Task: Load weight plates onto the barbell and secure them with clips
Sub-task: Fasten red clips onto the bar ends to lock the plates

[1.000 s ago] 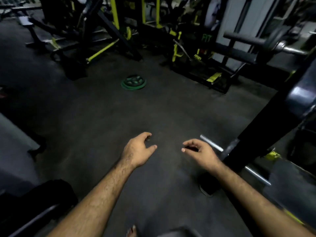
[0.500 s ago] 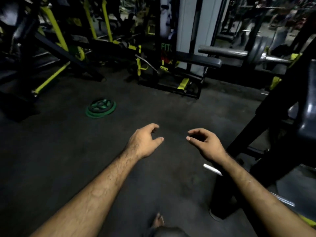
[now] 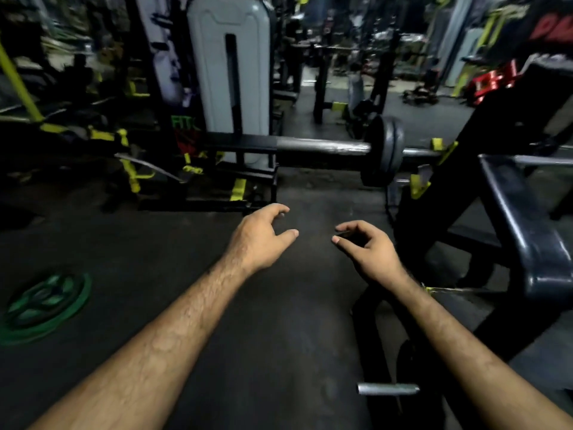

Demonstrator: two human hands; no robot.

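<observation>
The barbell's steel sleeve point(image 3: 322, 148) points left at chest height, resting on the black rack point(image 3: 440, 200), with one dark plate point(image 3: 383, 150) on it. A green weight plate point(image 3: 43, 305) lies flat on the floor at the left. My left hand point(image 3: 260, 237) and my right hand point(image 3: 369, 246) hover side by side below the sleeve, fingers curled apart, each holding nothing. No clip is visible.
A white-covered weight-stack machine point(image 3: 229, 72) with black and yellow frame stands behind the sleeve. A dark bench frame point(image 3: 521, 231) fills the right. A short steel peg point(image 3: 387, 389) juts from the rack's base. Dark rubber floor point(image 3: 263, 336) stretches under my arms.
My view has swung up and right, so the loaded barbell end now sits ahead and the green plate has slid to the lower left. Both hands stay empty, held out in front.
</observation>
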